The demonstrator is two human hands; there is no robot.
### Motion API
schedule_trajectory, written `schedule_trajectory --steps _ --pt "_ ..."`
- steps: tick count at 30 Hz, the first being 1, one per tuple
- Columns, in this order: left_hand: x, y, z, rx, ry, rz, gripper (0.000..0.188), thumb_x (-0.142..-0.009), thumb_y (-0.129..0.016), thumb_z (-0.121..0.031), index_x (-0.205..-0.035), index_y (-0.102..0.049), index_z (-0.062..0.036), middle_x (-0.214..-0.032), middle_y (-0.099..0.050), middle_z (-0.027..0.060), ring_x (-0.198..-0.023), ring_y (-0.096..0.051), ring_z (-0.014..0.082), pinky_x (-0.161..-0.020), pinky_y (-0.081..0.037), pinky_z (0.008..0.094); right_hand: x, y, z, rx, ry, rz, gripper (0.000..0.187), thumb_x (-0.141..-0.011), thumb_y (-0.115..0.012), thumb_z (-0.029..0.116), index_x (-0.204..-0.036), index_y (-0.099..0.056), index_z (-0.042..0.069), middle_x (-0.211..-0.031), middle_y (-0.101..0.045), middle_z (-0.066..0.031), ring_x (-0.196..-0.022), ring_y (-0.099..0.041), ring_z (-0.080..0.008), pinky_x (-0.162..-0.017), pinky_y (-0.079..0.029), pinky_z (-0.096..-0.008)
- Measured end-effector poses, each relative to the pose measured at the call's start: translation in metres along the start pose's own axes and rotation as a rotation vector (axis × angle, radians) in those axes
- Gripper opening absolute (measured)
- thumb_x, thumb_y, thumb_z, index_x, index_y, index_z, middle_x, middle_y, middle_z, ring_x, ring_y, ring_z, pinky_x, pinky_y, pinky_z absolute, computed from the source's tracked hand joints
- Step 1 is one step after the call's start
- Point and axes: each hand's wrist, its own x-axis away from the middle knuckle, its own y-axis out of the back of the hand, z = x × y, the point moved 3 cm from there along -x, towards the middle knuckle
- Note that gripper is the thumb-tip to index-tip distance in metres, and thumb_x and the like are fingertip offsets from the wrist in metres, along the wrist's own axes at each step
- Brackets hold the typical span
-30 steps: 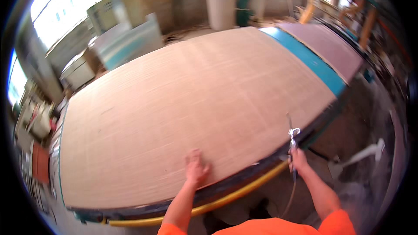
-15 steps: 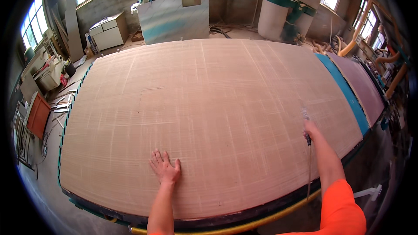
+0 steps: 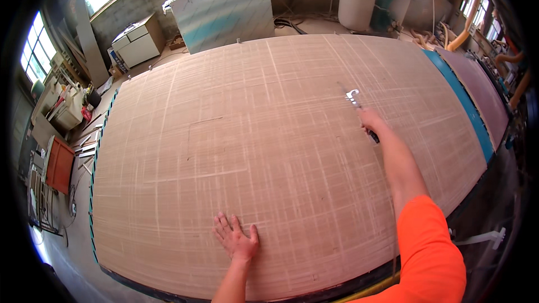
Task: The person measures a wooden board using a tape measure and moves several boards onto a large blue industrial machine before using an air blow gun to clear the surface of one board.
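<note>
My left hand [image 3: 236,239] lies flat with spread fingers on a large brown board [image 3: 236,151], close to its near edge. The surface carries pale crossing streaks. Farther out and to the right, my right hand [image 3: 370,120] is closed around what looks like an air blow gun [image 3: 352,97]. Its silver, hooked head juts out past my fingers, and a dark handle end shows below them. A thin, blurred nozzle points toward the far left, over the board. Fingers and forearm hide most of the grip.
A blue strip [image 3: 461,98] and a mauve panel [image 3: 477,90] adjoin the board's right side. Beyond the far edge stand a notched grey panel [image 3: 224,17], a white cabinet [image 3: 140,45] and a large pale cylinder [image 3: 356,5]. An orange-brown box [image 3: 59,164] stands at left.
My right hand has moved the blow gun farther out and to the left over the board. The left hand remains flat on the board. The whole view has shifted somewhat.
</note>
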Motion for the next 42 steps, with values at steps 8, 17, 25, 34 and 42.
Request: schedule_trajectory --steps 8,17,25,34,42 --pt "0.006 -0.002 0.004 0.032 0.022 0.000 0.064 -0.076 -0.059 -0.040 -0.123 -0.051 0.0025 -0.146 -0.024 0.0221 -0.138 -0.016 0.0365 -0.111 -0.007 0.0507 -0.032 0.050 -0.031 -0.162 -0.158 -0.187 0.047 -0.093 -0.043 0.041 -0.077 -0.054 -0.001 -0.056 -0.054 -0.0111 -0.039 -0.053 -0.0241 -0.037 -0.044 -0.0395" --pt "-0.001 -0.008 0.003 0.005 -0.008 -0.014 0.064 -0.075 -0.059 -0.040 -0.121 -0.053 0.0032 -0.145 -0.028 0.0225 -0.137 -0.019 0.0363 -0.111 -0.010 0.0511 -0.048 -0.009 -0.066 -0.102 -0.044 0.030 0.047 -0.090 -0.043 0.046 -0.086 -0.061 0.003 -0.069 -0.061 -0.0133 -0.058 -0.060 -0.0267 -0.049 -0.045 -0.0416" --pt "-0.005 -0.009 0.004 0.009 0.017 -0.017 0.065 -0.076 -0.057 -0.041 -0.124 -0.052 0.0037 -0.145 -0.029 0.0211 -0.138 -0.021 0.0329 -0.111 -0.012 0.0495 0.140 -0.037 -0.066 0.369 0.704 0.542 0.040 -0.093 -0.039 0.036 -0.093 -0.059 0.001 -0.085 -0.063 -0.0194 -0.078 -0.061 -0.0341 -0.065 -0.046 -0.0457" --pt "-0.003 -0.003 -0.003 0.024 0.042 -0.014 0.064 -0.079 -0.054 -0.045 -0.127 -0.050 -0.0017 -0.145 -0.028 0.0210 -0.139 -0.017 0.0334 -0.112 -0.010 0.0479 0.286 0.312 -0.451 -0.654 -0.685 -0.809 0.041 -0.092 -0.045 0.045 -0.087 -0.054 0.005 -0.056 -0.050 -0.0092 -0.037 -0.046 -0.0232 -0.036 -0.038 -0.0416" --pt "0.005 -0.025 0.019 0.213 -0.232 0.060 0.068 -0.082 -0.049 -0.052 -0.133 -0.044 -0.0068 -0.146 -0.027 0.0203 -0.139 -0.017 0.0327 -0.113 -0.010 0.0458 0.495 0.032 -0.269 -0.095 -0.080 0.252 0.027 -0.094 -0.046 0.032 -0.091 -0.054 0.006 -0.062 -0.056 -0.0051 -0.044 -0.050 -0.0143 -0.040 -0.041 -0.0305"
